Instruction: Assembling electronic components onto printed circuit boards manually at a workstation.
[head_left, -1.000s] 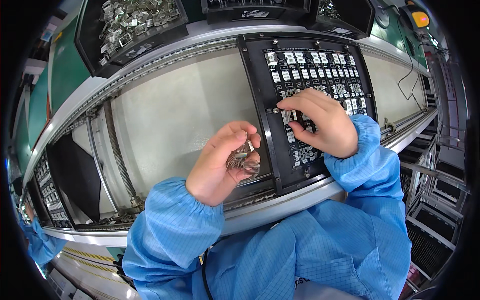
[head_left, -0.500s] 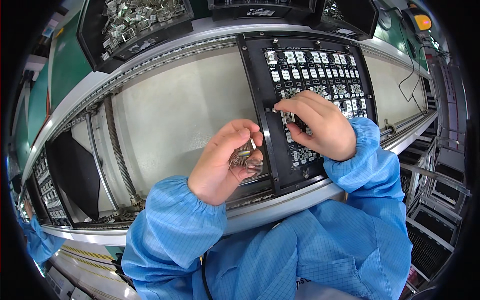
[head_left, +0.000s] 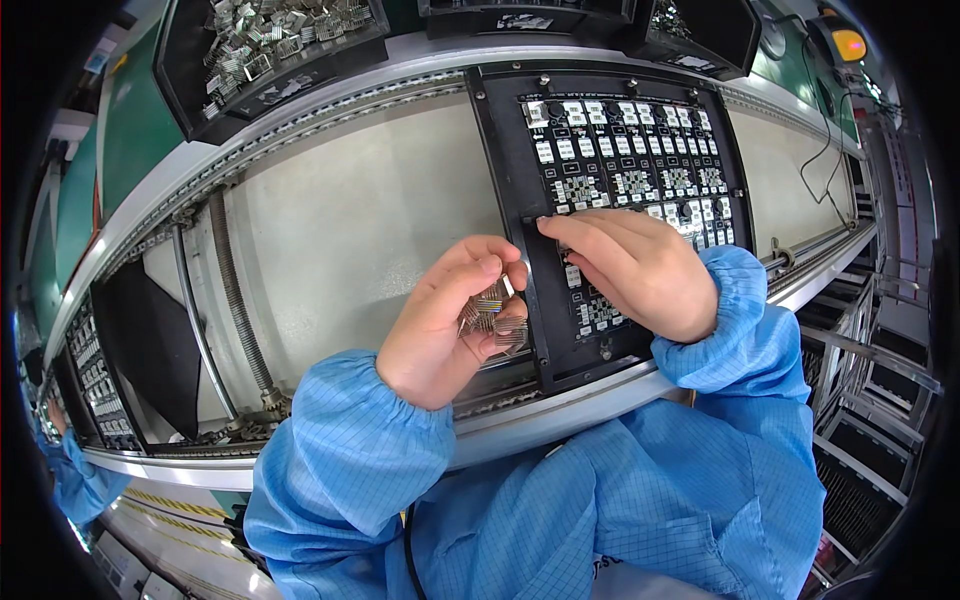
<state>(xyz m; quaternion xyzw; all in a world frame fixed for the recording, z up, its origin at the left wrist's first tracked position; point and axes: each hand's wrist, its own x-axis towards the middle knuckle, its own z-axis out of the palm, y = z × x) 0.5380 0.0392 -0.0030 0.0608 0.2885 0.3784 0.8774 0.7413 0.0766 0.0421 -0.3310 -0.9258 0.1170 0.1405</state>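
My left hand point(head_left: 432, 325) is curled, palm up, around several small silvery finned metal pieces that look like heat sinks point(head_left: 487, 306). It hovers just left of a black framed fixture point(head_left: 541, 345). Inside that fixture sit black circuit boards point(head_left: 634, 146) with rows of white parts and dark round components. Over the boards' lower left, my right hand point(head_left: 640, 270) is closed, fingers drawn together and pointing left. Its index fingertip reaches a small knob on the fixture's left rail. The right thumb is mostly covered, and whatever the fingers may pinch is hidden.
The fixture rests on a conveyor with chain rails point(head_left: 300, 120). A black bin point(head_left: 285, 75) piled with finned metal pieces stands at the back left, with more black bins point(head_left: 690, 35) beside it. At the far left are another board fixture point(head_left: 100, 385) and another person's blue sleeve point(head_left: 80, 480).
The fixture with the boards has shifted slightly left. My right hand has lowered a little toward me, its fingers and thumb now closer together. The left hand has stayed in place.
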